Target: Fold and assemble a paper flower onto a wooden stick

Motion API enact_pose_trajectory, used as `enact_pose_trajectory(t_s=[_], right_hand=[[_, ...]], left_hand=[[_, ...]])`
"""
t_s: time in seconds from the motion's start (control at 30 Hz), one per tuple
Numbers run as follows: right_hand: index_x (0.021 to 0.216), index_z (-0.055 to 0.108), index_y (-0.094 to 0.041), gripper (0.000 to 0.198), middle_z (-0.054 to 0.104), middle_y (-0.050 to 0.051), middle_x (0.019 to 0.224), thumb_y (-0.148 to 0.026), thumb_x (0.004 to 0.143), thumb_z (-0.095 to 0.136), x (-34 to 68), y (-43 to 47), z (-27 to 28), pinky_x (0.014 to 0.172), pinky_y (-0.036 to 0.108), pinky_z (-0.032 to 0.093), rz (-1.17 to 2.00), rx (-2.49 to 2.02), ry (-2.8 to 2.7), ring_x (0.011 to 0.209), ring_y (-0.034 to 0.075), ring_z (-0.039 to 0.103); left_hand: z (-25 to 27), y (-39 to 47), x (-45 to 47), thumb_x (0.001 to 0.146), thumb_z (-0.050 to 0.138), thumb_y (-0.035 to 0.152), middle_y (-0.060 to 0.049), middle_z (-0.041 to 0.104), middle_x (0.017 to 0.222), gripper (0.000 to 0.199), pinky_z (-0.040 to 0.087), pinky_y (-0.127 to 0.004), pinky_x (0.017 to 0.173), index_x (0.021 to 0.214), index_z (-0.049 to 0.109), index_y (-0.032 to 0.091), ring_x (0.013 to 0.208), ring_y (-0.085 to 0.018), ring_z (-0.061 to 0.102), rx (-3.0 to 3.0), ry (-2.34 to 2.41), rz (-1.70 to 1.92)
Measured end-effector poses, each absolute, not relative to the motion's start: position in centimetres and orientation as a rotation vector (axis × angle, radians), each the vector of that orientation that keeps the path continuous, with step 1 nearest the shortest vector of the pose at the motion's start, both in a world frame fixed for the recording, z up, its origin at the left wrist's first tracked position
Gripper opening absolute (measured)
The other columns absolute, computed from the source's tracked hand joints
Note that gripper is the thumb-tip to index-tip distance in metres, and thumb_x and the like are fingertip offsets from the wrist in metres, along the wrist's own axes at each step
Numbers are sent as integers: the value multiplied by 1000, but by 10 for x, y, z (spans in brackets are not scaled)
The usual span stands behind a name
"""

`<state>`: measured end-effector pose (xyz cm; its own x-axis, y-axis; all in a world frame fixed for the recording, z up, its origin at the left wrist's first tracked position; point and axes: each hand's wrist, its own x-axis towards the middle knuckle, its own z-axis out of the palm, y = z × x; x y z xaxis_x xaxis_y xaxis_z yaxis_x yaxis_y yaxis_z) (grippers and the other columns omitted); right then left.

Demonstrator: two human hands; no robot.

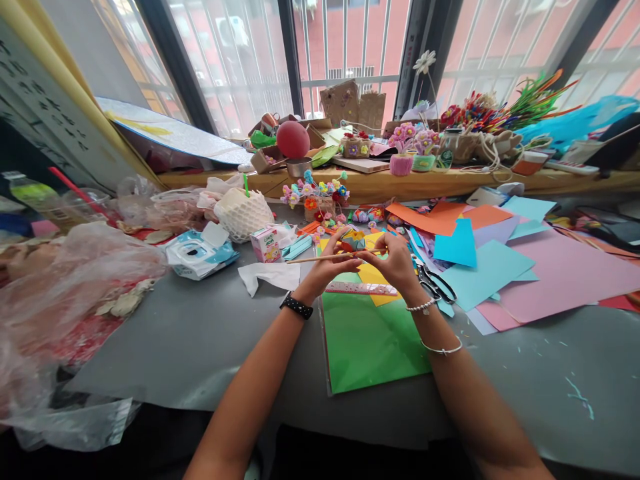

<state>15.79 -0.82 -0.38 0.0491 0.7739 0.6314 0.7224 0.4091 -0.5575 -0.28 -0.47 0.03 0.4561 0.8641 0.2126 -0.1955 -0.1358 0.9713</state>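
My left hand (326,268), wearing a black wristband, is closed with a thin wooden stick (305,259) running through its fingers. Facing it, my right hand (393,261) pinches towards the same stick's other end. Between the fingertips of both hands shows a small orange, yellow and grey-blue piece (354,240); its kind is too small to make out. Below the hands lie a green paper sheet (375,343), yellow paper (371,275) and a clear ruler (360,288). Black-handled scissors (437,283) rest just right of my right wrist.
Coloured paper sheets (555,280) spread over the right side. At left are a wet-wipe pack (200,252), a small pink box (265,245), a coconut in white netting (244,213) and plastic bags (90,287). Craft flowers (320,200) stand behind; a crowded sill (345,177) runs below the windows.
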Motion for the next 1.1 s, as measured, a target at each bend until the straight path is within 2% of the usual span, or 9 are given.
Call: enact_pose_trajectory(t_s=[0.6, 0.87, 1.1], right_hand=[[61, 36, -23, 38, 48, 2, 60, -56, 72, 50, 157, -7, -7, 60, 31, 31, -25, -1308, -1696, 60, 16, 40], [61, 35, -23, 39, 47, 1, 60, -56, 70, 52, 156, -8, -7, 59, 30, 31, -7, -1305, -1692, 60, 16, 40], [62, 37, -22, 40, 48, 1, 60, -58, 69, 52, 156, -6, -9, 59, 30, 32, -16, -1297, -1688, 60, 15, 40]], left_hand=[[1, -6, 0, 66, 67, 24, -4, 50, 97, 72, 51, -31, 70, 127, 30, 29, 84, -16, 59, 1420, 712, 1065], [1, -6, -1, 64, 68, 19, -1, 49, 94, 74, 51, -29, 71, 126, 29, 31, 82, -14, 59, 1400, 691, 1065], [2, -8, -1, 64, 68, 19, -1, 54, 87, 77, 51, -29, 68, 127, 25, 29, 77, -13, 59, 1393, 694, 1042]])
